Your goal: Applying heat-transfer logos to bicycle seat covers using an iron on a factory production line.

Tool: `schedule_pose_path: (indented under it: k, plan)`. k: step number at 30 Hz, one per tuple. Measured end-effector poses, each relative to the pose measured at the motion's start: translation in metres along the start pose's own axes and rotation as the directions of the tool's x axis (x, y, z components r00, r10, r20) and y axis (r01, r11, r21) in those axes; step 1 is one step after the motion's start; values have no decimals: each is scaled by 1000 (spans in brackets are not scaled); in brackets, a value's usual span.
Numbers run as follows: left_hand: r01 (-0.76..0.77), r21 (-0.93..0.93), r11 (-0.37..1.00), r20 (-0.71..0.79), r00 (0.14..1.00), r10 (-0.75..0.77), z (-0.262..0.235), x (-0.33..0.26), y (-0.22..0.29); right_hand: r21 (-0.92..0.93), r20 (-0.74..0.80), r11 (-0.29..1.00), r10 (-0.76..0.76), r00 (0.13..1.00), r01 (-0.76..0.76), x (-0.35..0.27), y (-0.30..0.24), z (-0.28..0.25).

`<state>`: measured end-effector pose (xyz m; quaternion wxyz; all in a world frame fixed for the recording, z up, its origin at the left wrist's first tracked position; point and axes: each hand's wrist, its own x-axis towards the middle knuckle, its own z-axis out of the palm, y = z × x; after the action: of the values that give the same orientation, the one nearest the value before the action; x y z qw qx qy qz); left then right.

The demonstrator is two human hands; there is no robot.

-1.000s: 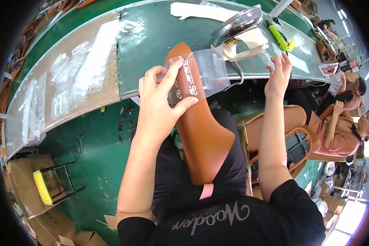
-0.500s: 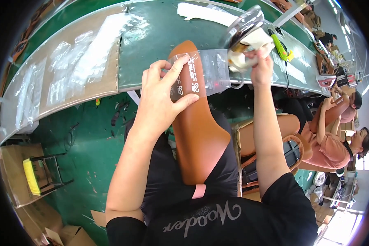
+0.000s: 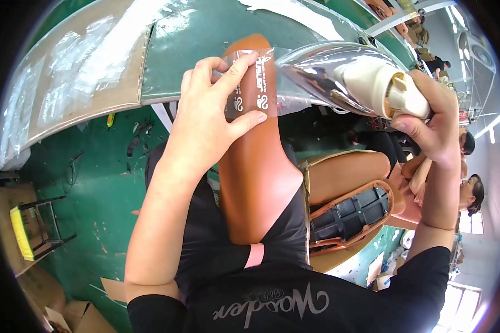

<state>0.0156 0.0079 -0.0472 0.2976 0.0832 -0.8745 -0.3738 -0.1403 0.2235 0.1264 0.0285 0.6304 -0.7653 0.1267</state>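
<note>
Lifting off the surface (image 3: pixel 189 41), the iron (image 3: pixel 333 66) is tilting in the grip of the right hand (image 3: pixel 440 125), tip pointing left toward the clear film (image 3: pixel 248 97); the left hand (image 3: pixel 208 111), fingers spread, is pinning that film over the brown seat (image 3: pixel 255 183), running lengthwise out from the lap (image 3: pixel 197 216).

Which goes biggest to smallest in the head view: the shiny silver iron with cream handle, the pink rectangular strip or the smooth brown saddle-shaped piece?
1. Brown saddle-shaped piece
2. Silver iron, though nearness to the camera may enlarge it
3. Pink strip
</note>
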Motion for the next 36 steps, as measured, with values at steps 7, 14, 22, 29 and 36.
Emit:
schedule_pose_path:
  k: [7, 14, 22, 29, 36]
  plan:
    - [-5, -40, 999, -20, 1000, 4, 4, 1, 3, -200, 199, 968, -110, 974, 150, 21, -18, -8]
    - [2, -44, 999, -16, 1000, -3, 3, 0, 2, -209, 318, 947, -172, 933, 245, 29, -24, -4]
    - [3, -77, 997, -23, 1000, -5, 4, -1, 1, -222, 380, 938, -167, 910, 265, 35, -30, -3]
    - [3, -82, 997, -25, 1000, -5, 4, -1, 0, -235, 381, 927, -188, 905, 292, 38, -32, 1]
    - [10, -109, 994, -26, 1000, -13, 7, 1, 0, -290, 425, 906, -168, 890, 310, 43, -29, -4]
